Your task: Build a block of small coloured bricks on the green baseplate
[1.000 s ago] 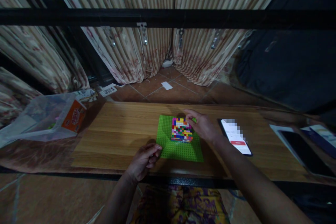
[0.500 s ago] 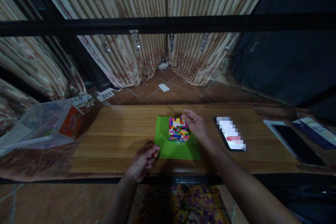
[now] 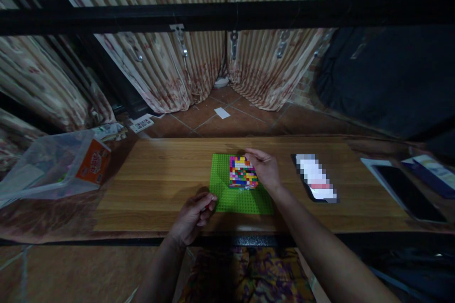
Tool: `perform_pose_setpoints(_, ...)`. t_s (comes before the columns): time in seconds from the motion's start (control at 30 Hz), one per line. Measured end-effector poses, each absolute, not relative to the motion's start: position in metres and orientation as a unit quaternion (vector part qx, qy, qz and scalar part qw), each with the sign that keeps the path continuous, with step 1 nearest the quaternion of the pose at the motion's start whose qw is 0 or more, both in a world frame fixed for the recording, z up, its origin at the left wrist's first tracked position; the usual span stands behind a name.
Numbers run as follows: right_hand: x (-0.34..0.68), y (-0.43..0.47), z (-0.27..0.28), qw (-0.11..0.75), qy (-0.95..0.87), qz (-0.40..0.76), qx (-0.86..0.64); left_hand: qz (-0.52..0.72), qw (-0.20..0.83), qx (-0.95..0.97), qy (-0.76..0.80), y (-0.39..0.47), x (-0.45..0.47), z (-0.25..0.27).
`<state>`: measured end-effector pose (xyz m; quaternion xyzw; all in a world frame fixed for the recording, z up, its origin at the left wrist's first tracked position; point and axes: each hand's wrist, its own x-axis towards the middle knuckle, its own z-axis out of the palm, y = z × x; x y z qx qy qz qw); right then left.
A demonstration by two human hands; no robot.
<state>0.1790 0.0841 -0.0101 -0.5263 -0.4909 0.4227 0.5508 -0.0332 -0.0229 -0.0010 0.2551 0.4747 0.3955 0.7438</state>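
A multicoloured block of small toy bricks (image 3: pixel 243 175) stands on a green studded baseplate (image 3: pixel 227 202). Its walls rise around a recess on top. My right hand (image 3: pixel 265 168) is at the block's far right corner, thumb and fingers bent together against the top edge. Whatever its fingertips pinch is hidden. Close to the baseplate's near left corner, my left hand (image 3: pixel 196 213) is closed, and a bit of a small red brick (image 3: pixel 205 208) shows between its fingers.
A lit phone (image 3: pixel 316 177) lies right of the baseplate on the wooden board (image 3: pixel 156 175). Farther right is a dark tablet-like slab (image 3: pixel 408 194). A clear plastic bin (image 3: pixel 53 151) with an orange label stands at the left. A dark bar (image 3: pixel 142 18) crosses before the curtains.
The view has tilted slightly, so the background sits higher in the picture. Both hands keep nearly the same places by the block and baseplate.
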Motion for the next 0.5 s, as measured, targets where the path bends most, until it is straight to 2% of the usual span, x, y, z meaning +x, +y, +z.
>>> perform_pose_setpoints(0.27,0.177,0.082,-0.013,0.563,-0.494,0.399,-0.529,0.402,0.734,0.257,0.483,-0.024,-0.031,0.000)
perform_pose_setpoints(0.5,0.171,0.042,0.012,0.613,-0.500,0.256,-0.555,0.408,0.736,0.261,0.474,-0.025,-0.032,-0.002)
